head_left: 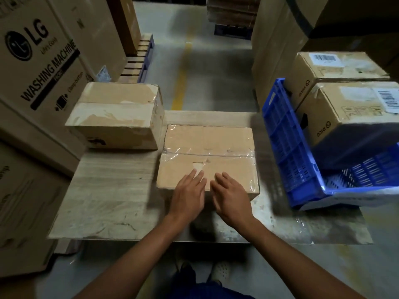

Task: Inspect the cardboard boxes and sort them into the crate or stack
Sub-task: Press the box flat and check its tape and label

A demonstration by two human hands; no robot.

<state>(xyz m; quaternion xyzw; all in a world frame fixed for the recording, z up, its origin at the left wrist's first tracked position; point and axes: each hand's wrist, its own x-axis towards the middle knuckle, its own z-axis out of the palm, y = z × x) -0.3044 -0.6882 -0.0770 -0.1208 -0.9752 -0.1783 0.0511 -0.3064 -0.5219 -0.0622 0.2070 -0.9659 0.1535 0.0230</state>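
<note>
1. The left hand [189, 196] is resting on the near part of the centre box [207, 147]. Its fingers are lying straight and close together, curled round nothing.
2. The right hand [232, 197] is lying just beside it on the same near edge of the box. Its fingers are also stretched out flat and holding nothing. The two hands are almost touching at the fingertips.
3. Both hands are slightly blurred, so I cannot tell whether the palms are pressing down or only brushing the cardboard.
4. The centre box is sitting flat on the wooden tabletop [112, 190], with clear tape running across its top seam and a small tear showing near the fingers.
5. A second taped box [116, 113] is standing at the far left corner of the tabletop, just beside the centre box and rising higher than it.
6. The blue crate [287, 147] is sitting at the right end of the tabletop, tilted, close to the centre box.
7. Two labelled boxes are lying in the crate: the nearer box [354, 111] and the farther box [336, 65], both carrying barcode stickers and touching each other.
8. A large washing machine carton [36, 61] is standing on the left, beside the tabletop.
9. A yellow line [183, 67] is running along the floor beyond the tabletop.
</note>
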